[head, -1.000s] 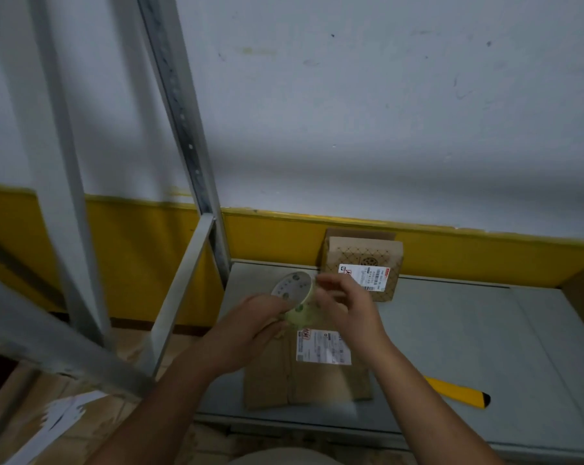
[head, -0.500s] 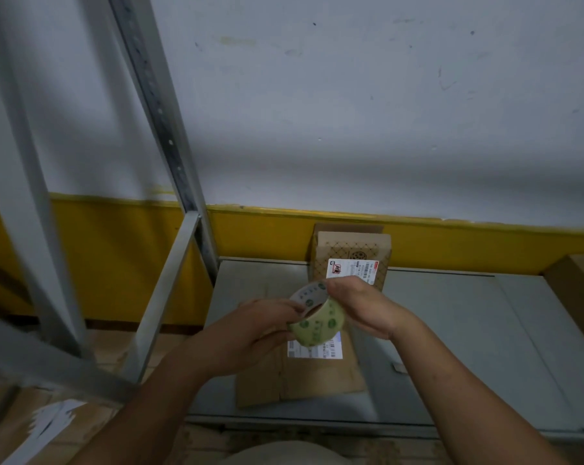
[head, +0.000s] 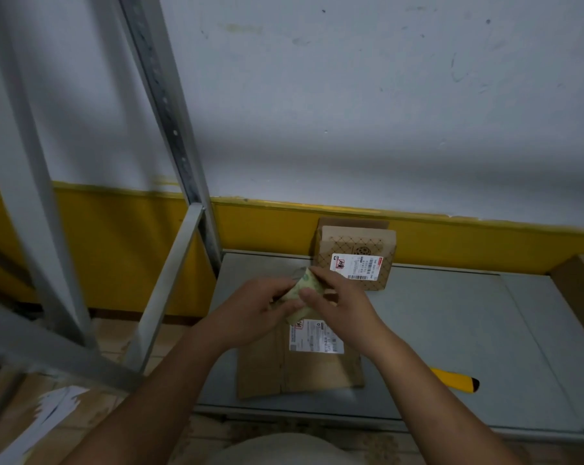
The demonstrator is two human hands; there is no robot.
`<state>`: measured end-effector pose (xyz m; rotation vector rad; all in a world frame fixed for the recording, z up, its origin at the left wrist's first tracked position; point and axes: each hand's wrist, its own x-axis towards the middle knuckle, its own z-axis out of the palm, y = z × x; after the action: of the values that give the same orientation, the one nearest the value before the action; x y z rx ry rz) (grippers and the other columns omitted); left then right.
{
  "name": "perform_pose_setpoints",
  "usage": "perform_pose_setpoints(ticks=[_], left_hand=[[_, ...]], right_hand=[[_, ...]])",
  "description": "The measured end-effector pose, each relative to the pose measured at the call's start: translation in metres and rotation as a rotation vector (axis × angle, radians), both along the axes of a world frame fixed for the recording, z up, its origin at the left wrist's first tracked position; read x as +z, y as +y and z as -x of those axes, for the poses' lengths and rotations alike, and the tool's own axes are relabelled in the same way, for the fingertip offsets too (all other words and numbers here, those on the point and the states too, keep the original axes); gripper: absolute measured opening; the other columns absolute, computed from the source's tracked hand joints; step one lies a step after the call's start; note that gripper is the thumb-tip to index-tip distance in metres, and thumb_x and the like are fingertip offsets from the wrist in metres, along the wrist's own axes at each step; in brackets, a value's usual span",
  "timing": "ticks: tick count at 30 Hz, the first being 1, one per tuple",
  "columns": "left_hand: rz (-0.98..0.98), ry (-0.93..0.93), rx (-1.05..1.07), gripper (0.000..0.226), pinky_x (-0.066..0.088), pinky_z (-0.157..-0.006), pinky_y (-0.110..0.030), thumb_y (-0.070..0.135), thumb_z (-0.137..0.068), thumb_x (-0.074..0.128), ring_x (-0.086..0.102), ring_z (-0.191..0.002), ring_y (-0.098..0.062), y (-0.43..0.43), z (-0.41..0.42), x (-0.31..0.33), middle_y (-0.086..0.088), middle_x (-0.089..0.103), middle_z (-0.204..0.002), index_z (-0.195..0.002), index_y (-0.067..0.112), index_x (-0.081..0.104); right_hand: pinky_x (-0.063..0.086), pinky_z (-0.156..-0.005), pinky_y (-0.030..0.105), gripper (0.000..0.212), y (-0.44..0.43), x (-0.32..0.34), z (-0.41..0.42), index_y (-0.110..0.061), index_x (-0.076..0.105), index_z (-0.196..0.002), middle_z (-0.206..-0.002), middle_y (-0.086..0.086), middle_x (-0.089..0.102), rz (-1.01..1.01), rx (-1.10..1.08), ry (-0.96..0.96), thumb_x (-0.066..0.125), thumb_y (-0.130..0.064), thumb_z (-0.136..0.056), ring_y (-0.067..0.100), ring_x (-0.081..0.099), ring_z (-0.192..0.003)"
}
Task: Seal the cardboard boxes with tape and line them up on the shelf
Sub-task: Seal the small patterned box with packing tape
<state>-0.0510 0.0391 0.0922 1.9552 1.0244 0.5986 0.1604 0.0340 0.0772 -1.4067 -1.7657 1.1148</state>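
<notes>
A pale green tape roll [head: 301, 302] is held above the near cardboard box [head: 300, 364], which lies flat on the grey shelf [head: 451, 330] with a white label on top. My left hand [head: 250, 313] grips the roll from the left. My right hand [head: 341, 300] pinches the roll from the right, thumb and fingers on its rim. A second, patterned cardboard box [head: 354, 255] with a white label stands against the yellow wall band at the back of the shelf.
A yellow-handled cutter [head: 455, 379] lies on the shelf behind my right forearm. Part of a larger brown box [head: 582, 290] shows at the right edge. Grey metal shelf uprights [head: 169, 105] and braces stand at the left. White paper [head: 48, 411] lies on the floor.
The tape roll has been turned between both hands and sits lower, nearer the flat box. The camera view shifted slightly, bringing the yellow cutter back into sight.
</notes>
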Motion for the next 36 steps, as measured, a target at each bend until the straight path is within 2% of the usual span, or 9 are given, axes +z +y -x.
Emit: perform_pose_setpoints(ticks=[3,6,10,16,19,22,26,31,36], left_hand=[[0.123,-0.038,-0.058,0.033,0.055,-0.078,-0.02,0.027,-0.096,0.077,0.07,-0.099,-0.006,-0.003,0.002,0.004,0.019,0.071,-0.108,-0.124,0.04,0.065],[0.171,-0.022,-0.068,0.051,0.058,-0.095,-0.033,0.028,-0.089,0.085,0.068,-0.114,-0.004,-0.006,0.009,0.0,0.019,0.071,-0.122,-0.135,0.033,0.065],[0.13,-0.035,-0.053,0.044,0.058,-0.098,-0.041,0.025,-0.091,0.083,0.067,-0.116,-0.004,-0.009,0.01,-0.004,0.018,0.072,-0.122,-0.132,0.031,0.067],[0.168,-0.086,-0.016,0.033,0.062,-0.082,-0.039,0.024,-0.099,0.074,0.072,-0.101,-0.015,-0.012,0.003,-0.005,0.006,0.074,-0.112,-0.131,0.025,0.065],[0.168,-0.105,-0.04,0.029,0.06,-0.076,-0.033,0.021,-0.1,0.073,0.071,-0.097,-0.016,-0.011,0.007,-0.001,0.006,0.073,-0.108,-0.128,0.022,0.066],[0.149,-0.079,-0.086,0.034,0.062,-0.079,-0.04,0.025,-0.098,0.075,0.071,-0.101,-0.019,-0.01,0.014,0.0,0.006,0.071,-0.113,-0.131,0.023,0.065],[0.15,-0.01,-0.153,0.032,0.057,-0.085,-0.024,0.023,-0.097,0.077,0.07,-0.109,-0.005,-0.012,0.016,-0.003,0.016,0.072,-0.118,-0.126,0.034,0.067],[0.084,0.097,-0.121,0.038,0.06,-0.09,-0.037,0.027,-0.096,0.077,0.068,-0.112,-0.004,-0.013,0.014,-0.012,0.017,0.069,-0.123,-0.129,0.038,0.063],[0.185,-0.101,-0.003,0.049,0.061,-0.093,-0.044,0.025,-0.099,0.075,0.072,-0.111,-0.013,-0.019,-0.002,-0.012,0.005,0.071,-0.121,-0.143,0.023,0.054]], right_hand=[[0.058,-0.092,0.032,0.025,0.004,0.001,-0.006,-0.014,0.071,-0.123,-0.111,0.006,0.076,0.153,0.042,0.258,0.059,-0.024,-0.104,0.02,0.071,-0.107],[0.055,-0.102,0.04,0.034,0.005,-0.003,-0.01,0.003,0.068,-0.122,-0.119,0.024,0.071,0.37,-0.016,0.548,0.052,-0.022,-0.106,0.036,0.068,-0.116],[0.055,-0.103,0.048,0.045,0.005,-0.009,-0.01,0.012,0.064,-0.122,-0.119,0.031,0.069,0.528,-0.083,0.657,0.048,-0.028,-0.109,0.041,0.068,-0.114],[0.054,-0.075,0.03,0.027,-0.004,-0.002,0.003,-0.022,0.074,-0.114,-0.093,0.0,0.075,-0.024,-0.028,0.016,0.049,-0.031,-0.108,0.015,0.069,-0.088],[0.051,-0.076,0.016,0.024,-0.009,0.008,0.007,-0.03,0.069,-0.124,-0.104,-0.013,0.073,-0.037,0.034,0.029,0.052,-0.032,-0.107,0.002,0.067,-0.097],[0.056,-0.087,0.022,0.026,-0.005,0.012,-0.004,-0.021,0.07,-0.125,-0.114,-0.007,0.074,0.097,0.014,0.189,0.067,-0.025,-0.099,0.006,0.069,-0.107],[0.058,-0.091,0.027,0.049,-0.002,0.021,-0.019,-0.021,0.068,-0.129,-0.117,-0.004,0.072,0.224,0.042,0.199,0.085,-0.019,-0.083,0.008,0.069,-0.11],[0.054,-0.092,0.019,0.06,-0.006,0.029,-0.011,-0.028,0.071,-0.126,-0.113,-0.014,0.065,0.03,-0.005,-0.035,0.094,-0.033,-0.07,-0.003,0.063,-0.106],[0.042,-0.079,0.007,0.065,-0.017,0.031,0.004,-0.021,0.072,-0.126,-0.105,-0.007,0.058,-0.245,-0.033,-0.174,0.096,-0.032,-0.067,0.0,0.055,-0.097]])
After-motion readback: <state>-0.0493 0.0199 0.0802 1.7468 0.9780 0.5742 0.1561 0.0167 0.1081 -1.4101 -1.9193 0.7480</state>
